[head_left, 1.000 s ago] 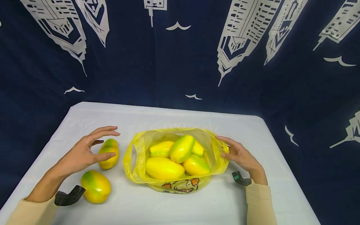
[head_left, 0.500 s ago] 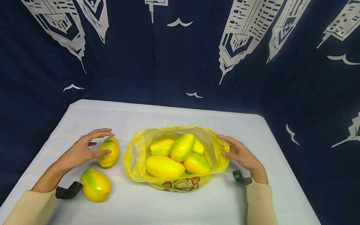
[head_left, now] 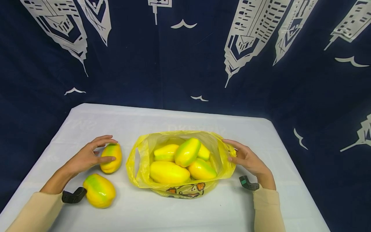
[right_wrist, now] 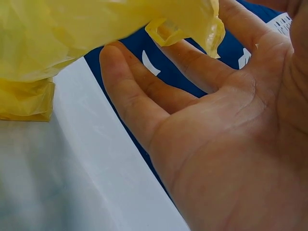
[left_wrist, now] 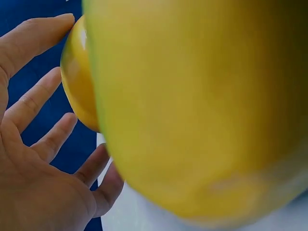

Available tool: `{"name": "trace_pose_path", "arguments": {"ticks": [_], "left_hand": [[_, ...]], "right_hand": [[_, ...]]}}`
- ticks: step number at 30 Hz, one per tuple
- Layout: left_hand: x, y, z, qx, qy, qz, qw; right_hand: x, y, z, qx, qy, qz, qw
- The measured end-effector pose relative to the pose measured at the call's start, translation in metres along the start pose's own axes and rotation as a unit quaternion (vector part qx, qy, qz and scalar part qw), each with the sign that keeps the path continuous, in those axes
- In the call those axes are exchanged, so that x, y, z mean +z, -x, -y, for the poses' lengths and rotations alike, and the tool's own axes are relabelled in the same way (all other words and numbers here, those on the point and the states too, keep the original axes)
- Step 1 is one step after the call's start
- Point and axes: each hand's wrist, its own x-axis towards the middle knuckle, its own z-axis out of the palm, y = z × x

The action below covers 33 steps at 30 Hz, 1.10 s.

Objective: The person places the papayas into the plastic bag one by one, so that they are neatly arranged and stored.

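Observation:
My left hand (head_left: pixel 84 158) spreads around the farther loose papaya (head_left: pixel 113 162), yellow with a green tinge. Its thumb overlaps the near side and the fingertips reach the top edge. In the left wrist view the fingers (left_wrist: pixel 36 103) are spread apart, tips right at this papaya (left_wrist: pixel 81 77); a nearer papaya (left_wrist: pixel 192 110) fills most of the picture. On the other side my right hand (head_left: pixel 247 158) holds the right edge of a yellow plastic bag (head_left: pixel 134 175) between thumb and fingers. Several papayas (head_left: pixel 169 173) lie inside its wide mouth.
A second loose papaya (head_left: pixel 99 190) lies on the white table (head_left: pixel 185 216), beside the left wrist camera (head_left: pixel 73 195). Behind the table hangs a dark blue cloth (head_left: pixel 185 67) printed with white buildings.
My left hand has moved down and slightly left, closer around the farther loose papaya. The right hand stays at the bag's edge, and the bag has not moved.

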Motion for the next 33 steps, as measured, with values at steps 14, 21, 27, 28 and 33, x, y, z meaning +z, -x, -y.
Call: {"name": "trace_pose_path", "arguments": {"ticks": [14,21,27,28,33], "left_hand": [[0.0013,0.0020,0.0017,-0.058,0.021,0.064,0.9960],[0.0019,0.0032,0.0037,-0.055,0.042,0.078,0.9945],[0.0039,0.0030,0.0040,-0.053,0.039,0.085,0.9942],[0.0041,0.0028,0.0038,-0.053,0.038,0.085,0.9943],[0.0037,0.0015,0.0023,-0.046,0.024,0.082,0.9952]], "right_hand": [[0.0002,0.0004,-0.0004,-0.005,-0.001,0.003,1.0000],[0.0003,0.0008,-0.0020,-0.010,0.000,0.001,0.9999],[0.0003,0.0006,-0.0023,-0.015,0.004,0.001,0.9999],[0.0005,0.0007,-0.0021,-0.013,0.006,0.000,0.9999],[0.0004,0.0013,-0.0021,-0.012,0.006,0.000,0.9999]]}}
